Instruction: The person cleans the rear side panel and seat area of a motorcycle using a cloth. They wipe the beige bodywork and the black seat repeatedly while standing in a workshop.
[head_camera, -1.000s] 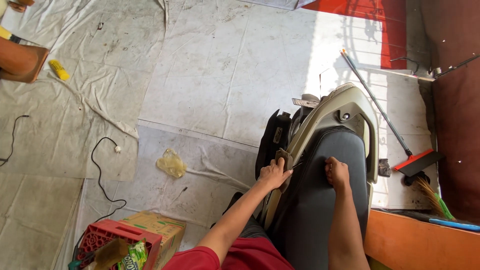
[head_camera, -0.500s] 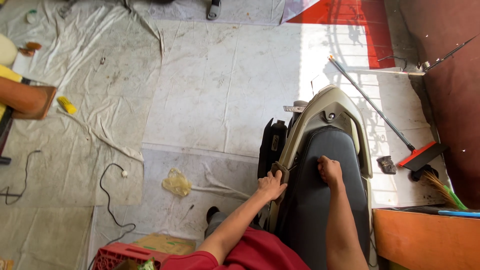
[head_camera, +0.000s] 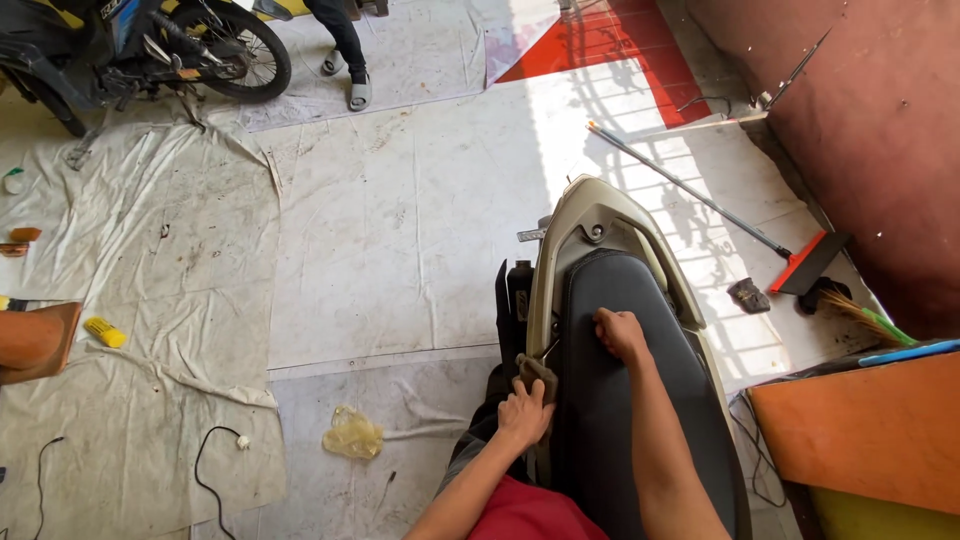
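Hands on scooter seat (head_camera: 630, 400), near right.
Left hand (head_camera: 524, 412) clamps brownish rag (head_camera: 537, 372); right hand (head_camera: 620, 333) fist closed, contents hidden.

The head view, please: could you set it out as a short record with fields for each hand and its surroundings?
Left hand: closed on a brownish cloth at the left edge of the scooter's seat
Right hand: fist resting on the dark seat
Scooter body: beige rear panel, seen from above
Floor left: crumpled plastic bag, black cable
Floor right: red squeegee with long handle, broom
Top left: parked motorcycle, another person's legs
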